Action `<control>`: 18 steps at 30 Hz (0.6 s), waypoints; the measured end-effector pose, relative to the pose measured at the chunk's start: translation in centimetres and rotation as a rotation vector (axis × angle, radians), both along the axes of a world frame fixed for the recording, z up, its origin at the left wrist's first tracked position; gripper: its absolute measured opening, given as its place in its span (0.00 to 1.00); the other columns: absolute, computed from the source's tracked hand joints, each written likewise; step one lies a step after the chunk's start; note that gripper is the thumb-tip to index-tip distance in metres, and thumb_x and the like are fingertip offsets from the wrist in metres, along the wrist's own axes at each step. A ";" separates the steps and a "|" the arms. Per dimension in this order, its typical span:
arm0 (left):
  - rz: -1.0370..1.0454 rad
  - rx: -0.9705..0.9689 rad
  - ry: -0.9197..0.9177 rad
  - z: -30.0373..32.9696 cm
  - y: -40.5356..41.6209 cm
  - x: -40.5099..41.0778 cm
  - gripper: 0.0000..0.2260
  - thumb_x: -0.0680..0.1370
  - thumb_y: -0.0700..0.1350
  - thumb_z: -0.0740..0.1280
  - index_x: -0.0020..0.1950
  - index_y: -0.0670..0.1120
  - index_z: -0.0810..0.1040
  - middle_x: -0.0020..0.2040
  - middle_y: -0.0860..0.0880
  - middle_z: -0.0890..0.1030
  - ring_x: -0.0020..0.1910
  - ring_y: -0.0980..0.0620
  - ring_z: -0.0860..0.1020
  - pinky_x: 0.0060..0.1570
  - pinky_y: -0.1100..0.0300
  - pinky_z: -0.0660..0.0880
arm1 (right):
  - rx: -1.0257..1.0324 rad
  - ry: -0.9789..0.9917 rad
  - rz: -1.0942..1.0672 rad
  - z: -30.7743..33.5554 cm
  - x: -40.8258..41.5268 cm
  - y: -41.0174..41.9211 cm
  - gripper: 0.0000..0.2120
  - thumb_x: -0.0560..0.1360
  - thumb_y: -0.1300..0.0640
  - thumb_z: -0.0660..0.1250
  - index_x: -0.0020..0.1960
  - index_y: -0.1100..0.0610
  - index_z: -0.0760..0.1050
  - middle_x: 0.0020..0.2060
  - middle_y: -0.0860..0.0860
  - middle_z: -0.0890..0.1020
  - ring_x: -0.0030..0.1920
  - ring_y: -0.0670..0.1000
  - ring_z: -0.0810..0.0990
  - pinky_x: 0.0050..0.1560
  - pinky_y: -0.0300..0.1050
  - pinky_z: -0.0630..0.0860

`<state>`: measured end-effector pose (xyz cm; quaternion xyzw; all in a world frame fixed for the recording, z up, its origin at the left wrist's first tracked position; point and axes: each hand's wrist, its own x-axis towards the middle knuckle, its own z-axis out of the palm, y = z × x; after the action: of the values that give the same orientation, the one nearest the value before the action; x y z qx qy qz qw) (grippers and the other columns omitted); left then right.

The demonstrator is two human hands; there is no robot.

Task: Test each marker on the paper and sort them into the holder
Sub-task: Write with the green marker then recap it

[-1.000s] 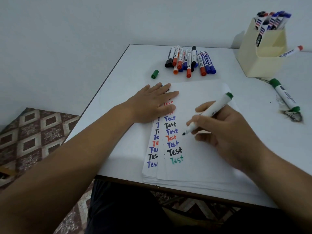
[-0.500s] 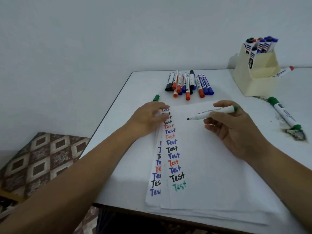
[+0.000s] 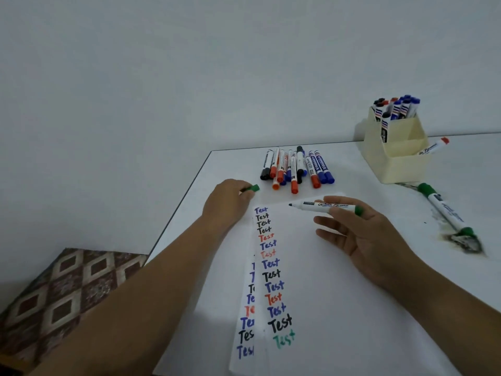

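My right hand (image 3: 360,234) holds an uncapped green whiteboard marker (image 3: 322,207) level over the top of the paper (image 3: 339,294), tip pointing left. My left hand (image 3: 229,203) pinches the green cap (image 3: 252,188) on the table just beyond the paper's top left corner. The paper carries a column of coloured "Test" words ending in a green one. A cream holder (image 3: 395,158) at the back right holds several blue, black and red markers. A pile of several capped markers (image 3: 296,169) lies behind the paper.
Another green marker (image 3: 447,210) lies at the right on a dark stain (image 3: 463,241). A red-capped marker (image 3: 433,147) sticks out beside the holder. The table's left edge (image 3: 179,221) drops to a patterned floor (image 3: 62,289). A wall stands behind.
My left hand slid off the paper to the green cap and took it. My right hand lifted the marker from the writing spot and turned it level near the paper's top. The view tilted upward.
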<state>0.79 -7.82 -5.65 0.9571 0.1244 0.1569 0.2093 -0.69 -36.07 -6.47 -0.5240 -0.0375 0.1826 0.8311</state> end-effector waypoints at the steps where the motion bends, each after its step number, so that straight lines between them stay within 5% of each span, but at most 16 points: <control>1: -0.034 -0.033 -0.031 0.0 -0.3 -0.3 0.10 0.81 0.50 0.65 0.59 0.53 0.83 0.54 0.55 0.81 0.52 0.57 0.75 0.52 0.61 0.69 | 0.007 0.007 -0.004 0.0 0.0 0.0 0.10 0.80 0.62 0.66 0.54 0.56 0.85 0.55 0.59 0.85 0.56 0.60 0.85 0.54 0.55 0.82; 9: -0.272 -0.180 -0.144 -0.4 -3.1 -3.5 0.11 0.79 0.41 0.69 0.58 0.53 0.85 0.46 0.67 0.78 0.49 0.70 0.75 0.50 0.78 0.66 | -0.007 0.002 -0.007 0.0 0.1 0.1 0.10 0.81 0.61 0.65 0.54 0.55 0.85 0.55 0.57 0.86 0.56 0.57 0.86 0.56 0.56 0.82; 18: -0.318 -0.092 -0.044 1.0 -6.4 -4.8 0.12 0.82 0.43 0.65 0.62 0.53 0.82 0.50 0.57 0.79 0.50 0.56 0.75 0.52 0.67 0.72 | -0.108 -0.065 -0.010 0.0 -0.3 0.2 0.08 0.79 0.60 0.68 0.54 0.57 0.85 0.54 0.57 0.86 0.56 0.58 0.85 0.59 0.57 0.81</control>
<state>-4.01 -14.22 -4.62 0.9504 -0.0263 0.1370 0.2779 -1.02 -35.83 -6.43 -0.5738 -0.0521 0.1630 0.8009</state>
